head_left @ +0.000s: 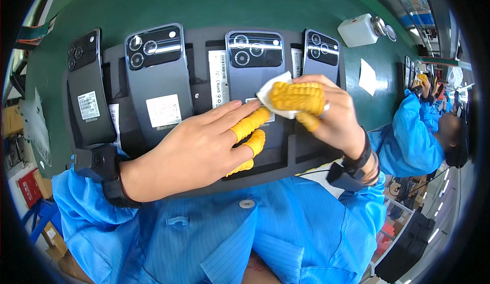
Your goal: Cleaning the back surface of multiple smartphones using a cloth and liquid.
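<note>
Several dark smartphones lie back-up in a black foam tray on a green bench. My left hand, with yellow finger cots, rests flat on the lower part of the third phone, fingers spread. My right hand, also in yellow cots, pinches a folded white wipe cloth against that same phone's back. The second phone and the far-left phone carry white stickers. A fourth phone lies at the right end.
A white pump bottle with a metal cap stands at the back right of the green bench. A white paper slip lies near it. A co-worker in a blue coat works to the right at another tray.
</note>
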Tool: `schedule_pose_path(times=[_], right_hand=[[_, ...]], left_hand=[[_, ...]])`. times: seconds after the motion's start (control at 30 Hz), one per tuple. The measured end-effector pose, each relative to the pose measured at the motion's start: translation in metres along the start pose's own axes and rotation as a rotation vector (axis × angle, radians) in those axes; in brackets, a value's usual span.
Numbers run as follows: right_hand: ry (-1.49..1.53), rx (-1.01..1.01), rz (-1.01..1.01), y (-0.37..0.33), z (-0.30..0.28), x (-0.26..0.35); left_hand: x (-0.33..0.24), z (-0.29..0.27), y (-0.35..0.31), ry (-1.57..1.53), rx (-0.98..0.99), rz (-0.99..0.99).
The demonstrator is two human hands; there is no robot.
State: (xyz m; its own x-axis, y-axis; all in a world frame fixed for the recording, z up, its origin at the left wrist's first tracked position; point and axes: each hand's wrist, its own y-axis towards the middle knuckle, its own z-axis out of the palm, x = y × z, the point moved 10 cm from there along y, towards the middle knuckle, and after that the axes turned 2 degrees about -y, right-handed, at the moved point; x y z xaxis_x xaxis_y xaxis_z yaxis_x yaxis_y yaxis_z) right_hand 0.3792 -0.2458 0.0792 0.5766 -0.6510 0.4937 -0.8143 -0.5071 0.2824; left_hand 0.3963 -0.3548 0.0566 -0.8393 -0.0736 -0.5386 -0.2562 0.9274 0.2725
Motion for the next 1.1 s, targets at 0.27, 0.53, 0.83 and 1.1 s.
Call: schedule_pose_path(times=[0.27,0.53,0.83,1.1], right_hand=[[-0.089,-0.873,0.267,-0.061,-0.181,-0.078],[-0.985,-0.589,0.439,-0.066,-0.184,-0.146],[-0.624,-0.696,0.468,-0.073,-0.189,-0.127],[0.35,-0.637,0.354,0.001,-0.1,-0.107]], left_hand=[[-0.006,-0.003,0.0,0.044,0.067,0.021],[-0.001,0.0,0.002,0.071,0.096,-0.024],[-0.003,-0.004,0.003,0.01,0.03,0.021],[0.0,-0.002,0.001,0.013,0.007,0.014]])
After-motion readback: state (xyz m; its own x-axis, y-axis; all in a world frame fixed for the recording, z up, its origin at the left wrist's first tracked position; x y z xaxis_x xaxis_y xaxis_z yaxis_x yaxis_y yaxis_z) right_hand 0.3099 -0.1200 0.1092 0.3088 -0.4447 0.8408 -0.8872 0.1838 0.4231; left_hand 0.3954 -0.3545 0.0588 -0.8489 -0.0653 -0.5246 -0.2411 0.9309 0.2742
